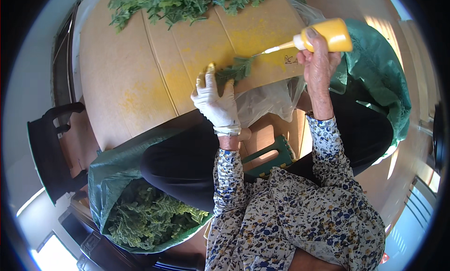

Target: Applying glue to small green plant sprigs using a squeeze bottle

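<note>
Head view: I look down on a person's two hands at work over a cardboard sheet (126, 74), creased and dusted with yellow stains.
Left hand: white-gloved (215, 100), yellow at a fingertip; I see its thumb and bent fingers holding the left end of the fir sprig between them.
Fir sprig: green (241, 68), lying low over the sheet's near part, its leafy end toward the right hand.
Right hand: bare (321, 60), its fingers wrapped around the squeeze bottle.
Squeeze bottle: yellow (333, 34), tilted well over, its thin nozzle aimed left at the sprig's leafy end; I cannot tell whether the tip touches it.
Greenery pile: more fir pieces (187, 3) heaped at the sheet's far edge.
Left sack: green (105, 170), open, with sprigs inside, beside the person's left leg.
Right sack: green too (384, 69), beyond the right hand.
Plastic bag: clear (267, 102), bunched below the sheet's near edge.
</note>
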The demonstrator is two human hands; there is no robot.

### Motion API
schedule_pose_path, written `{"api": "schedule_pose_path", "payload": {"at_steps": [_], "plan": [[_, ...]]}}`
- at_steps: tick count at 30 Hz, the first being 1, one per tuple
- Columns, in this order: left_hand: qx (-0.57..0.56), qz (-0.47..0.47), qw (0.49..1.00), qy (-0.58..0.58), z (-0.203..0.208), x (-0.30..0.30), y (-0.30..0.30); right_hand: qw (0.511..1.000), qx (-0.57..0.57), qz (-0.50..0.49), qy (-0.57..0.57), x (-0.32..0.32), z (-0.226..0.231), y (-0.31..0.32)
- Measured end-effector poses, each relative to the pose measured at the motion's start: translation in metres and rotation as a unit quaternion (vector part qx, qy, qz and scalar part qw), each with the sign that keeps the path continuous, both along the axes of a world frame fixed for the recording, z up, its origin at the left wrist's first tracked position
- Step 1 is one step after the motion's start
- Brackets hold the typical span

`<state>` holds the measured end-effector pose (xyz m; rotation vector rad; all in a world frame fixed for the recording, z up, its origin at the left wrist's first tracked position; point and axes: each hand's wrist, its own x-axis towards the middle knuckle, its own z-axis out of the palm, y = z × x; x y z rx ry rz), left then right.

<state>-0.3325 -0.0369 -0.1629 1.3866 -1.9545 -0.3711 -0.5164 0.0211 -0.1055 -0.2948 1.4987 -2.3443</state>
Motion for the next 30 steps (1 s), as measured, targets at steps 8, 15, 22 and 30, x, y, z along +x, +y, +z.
{"api": "schedule_pose_path", "payload": {"at_steps": [8,15,22,30], "plan": [[0.037,-0.046,0.996,0.062,0.003,0.019,-0.018,0.994,-0.075,-0.012,-0.083,-0.007,-0.003,0.015],[-0.198,0.246,0.945,0.086,0.102,0.148,0.024,0.989,-0.098,0.088,-0.074,-0.018,-0.018,0.005],[-0.107,0.546,0.818,0.146,0.129,0.452,0.117,0.964,-0.141,0.178,-0.141,0.024,-0.015,-0.023],[-0.148,0.560,0.732,-0.358,0.135,0.391,0.103,0.973,-0.096,0.085,-0.194,0.024,0.002,-0.011]]}}
